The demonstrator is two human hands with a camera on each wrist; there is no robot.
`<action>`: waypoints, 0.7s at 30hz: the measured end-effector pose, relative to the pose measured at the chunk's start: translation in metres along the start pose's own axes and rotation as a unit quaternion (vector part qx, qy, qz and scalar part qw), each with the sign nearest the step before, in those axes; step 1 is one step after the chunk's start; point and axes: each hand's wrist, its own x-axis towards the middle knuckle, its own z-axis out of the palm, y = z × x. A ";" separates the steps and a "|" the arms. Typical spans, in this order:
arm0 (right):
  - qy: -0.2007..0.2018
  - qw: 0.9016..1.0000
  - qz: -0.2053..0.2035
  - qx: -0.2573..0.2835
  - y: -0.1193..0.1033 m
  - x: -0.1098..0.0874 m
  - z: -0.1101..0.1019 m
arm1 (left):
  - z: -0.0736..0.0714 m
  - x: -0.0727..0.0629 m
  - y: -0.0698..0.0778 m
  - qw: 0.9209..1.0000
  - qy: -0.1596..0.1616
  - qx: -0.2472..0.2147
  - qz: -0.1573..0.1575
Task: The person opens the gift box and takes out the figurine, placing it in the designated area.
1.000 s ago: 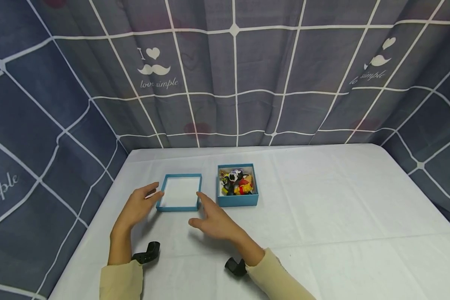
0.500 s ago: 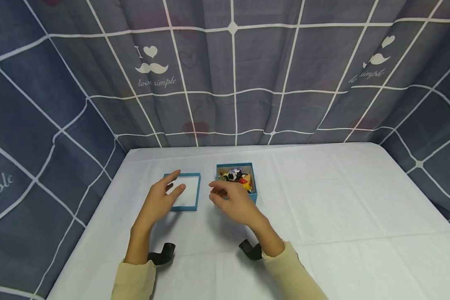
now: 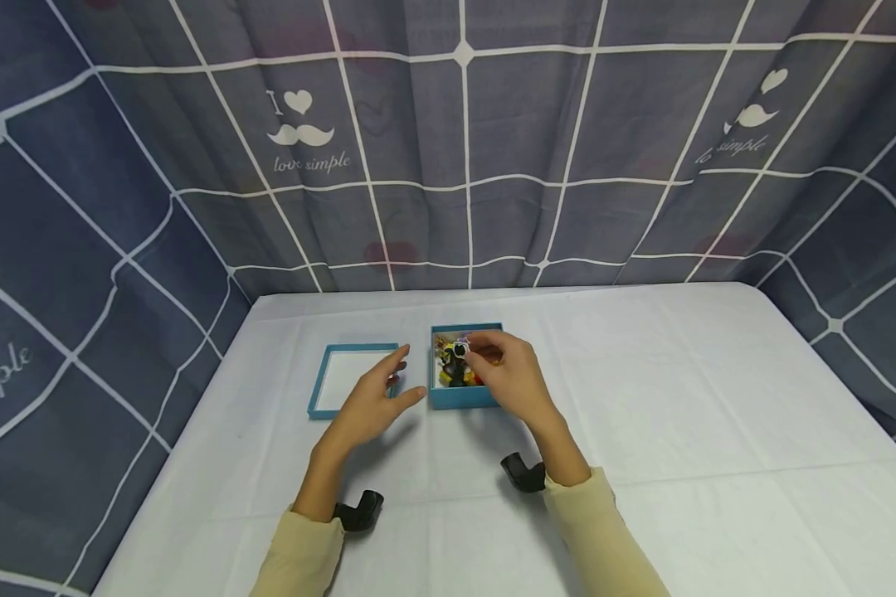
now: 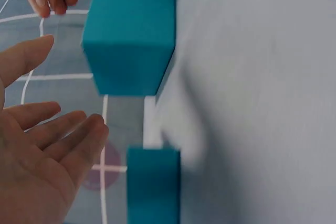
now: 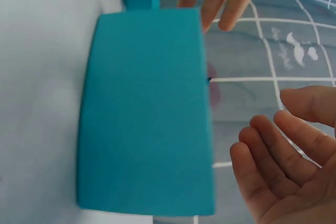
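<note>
Left hand [image 3: 369,406] hung between a shallow teal tray [image 3: 324,414] and a deeper teal box [image 3: 459,398], fingers relaxed, thumb spread wide, touching neither. Right hand [image 3: 513,377] reached over the box, fingers loosely bent, thumb apart from them; contact with the contents could not be told. Inside the box, small figures [image 3: 454,373] lay jumbled: black, white, yellow. Tray, white inside, sat just left of it on white cloth [image 3: 679,398]. Beyond hung a grey curtain [image 3: 526,124], white-gridded.

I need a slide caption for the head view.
Right hand over a box of toys, left hand near the lid.
</note>
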 end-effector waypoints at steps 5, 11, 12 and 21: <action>0.005 1.000 0.019 -0.017 0.010 0.001 -0.001 | 0.016 0.009 0.002 1.000 -0.021 -0.023 -0.003; 0.001 0.999 0.039 -0.014 0.015 0.001 -0.001 | 0.029 0.017 0.000 0.999 -0.016 -0.048 -0.008; 0.001 0.999 0.040 -0.012 0.015 0.002 -0.001 | 0.031 0.018 0.000 0.999 -0.013 -0.051 -0.008; -0.024 0.997 0.052 -0.043 0.019 0.002 0.007 | 0.035 0.021 -0.004 1.000 0.021 -0.019 -0.006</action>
